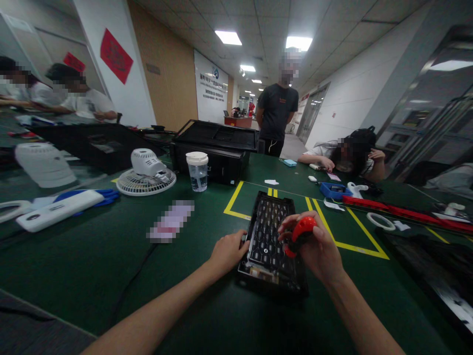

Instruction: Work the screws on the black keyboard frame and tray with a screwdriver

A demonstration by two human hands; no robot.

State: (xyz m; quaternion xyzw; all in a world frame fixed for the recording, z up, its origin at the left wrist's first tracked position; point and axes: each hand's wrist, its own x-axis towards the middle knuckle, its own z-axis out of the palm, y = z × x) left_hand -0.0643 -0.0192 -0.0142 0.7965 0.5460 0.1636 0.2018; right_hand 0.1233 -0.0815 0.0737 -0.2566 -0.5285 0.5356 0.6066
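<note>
A black rectangular plastic housing (263, 229) with a honeycomb-patterned face lies flat on the green table, its long side pointing away from me. My left hand (229, 251) is closed on its left edge, thumb over the rim. Above its right side, my right hand (320, 246) holds a red hand tool (305, 226) with darker parts, gripped between thumb and fingers. The tool's working end is hidden, so I cannot tell whether it touches the housing. A small white spot shows on the honeycomb, and a lighter brownish part sits at the near end.
Yellow tape (364, 249) marks the table beyond the housing. To the left are a phone (172, 222), a lidded cup (197, 172), a white fan (146, 180) and a black case (214, 153). A blue box (335, 191) stands right. Several people are around.
</note>
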